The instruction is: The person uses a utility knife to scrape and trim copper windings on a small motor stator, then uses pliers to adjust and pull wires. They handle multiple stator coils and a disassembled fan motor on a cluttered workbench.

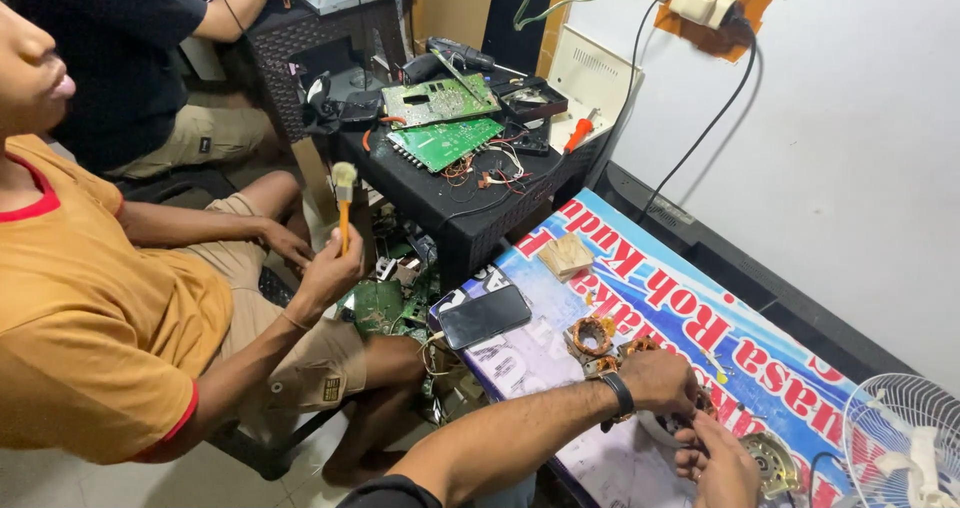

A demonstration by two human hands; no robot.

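A small dark motor part (690,420) is pinched between the left hand (660,378) and right hand (722,463), both grips closed on it. Probably stiff, lightish; best held by its rim, since the copper-wound stator coil (592,335) nearby looks fragile.

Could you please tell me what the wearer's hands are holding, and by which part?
Both the left hand and the right hand close on a small motor part between them; the exact hold is hidden.
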